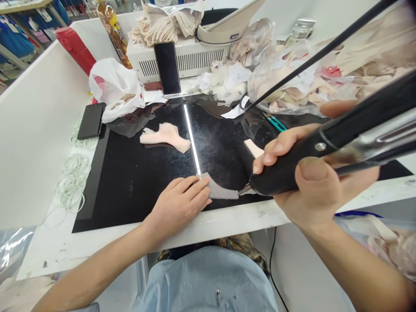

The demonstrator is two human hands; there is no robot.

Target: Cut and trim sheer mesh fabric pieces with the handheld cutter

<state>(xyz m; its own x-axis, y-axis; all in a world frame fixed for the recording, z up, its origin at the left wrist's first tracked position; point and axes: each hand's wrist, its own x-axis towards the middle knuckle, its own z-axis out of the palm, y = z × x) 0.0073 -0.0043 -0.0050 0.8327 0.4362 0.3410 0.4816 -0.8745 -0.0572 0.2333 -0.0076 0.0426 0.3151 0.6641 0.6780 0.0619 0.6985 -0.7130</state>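
My left hand [183, 203] lies flat near the front edge of the black glass panel, fingers pressing down one end of a curved, pale grey piece of fabric [222, 190]. Wrapped around a thick black hand tool [282, 175] with a metal lever along its side is my right hand [320, 186]. The tool's narrow metal tip [246, 190] meets the right end of the fabric piece. Beyond my left hand rests a small stack of peach fabric pieces [165, 136]. Another peach piece [254, 148] is partly hidden behind my right fingers.
A bright light strip [191, 138] shows in the black panel [130, 182]. Left are a dark phone [91, 121], pale cord loops [69, 182] and a white plastic bag [115, 89]. Another phone [167, 67] leans upright behind. Teal snips [276, 123] and bagged fabric scraps [292, 82] lie right.
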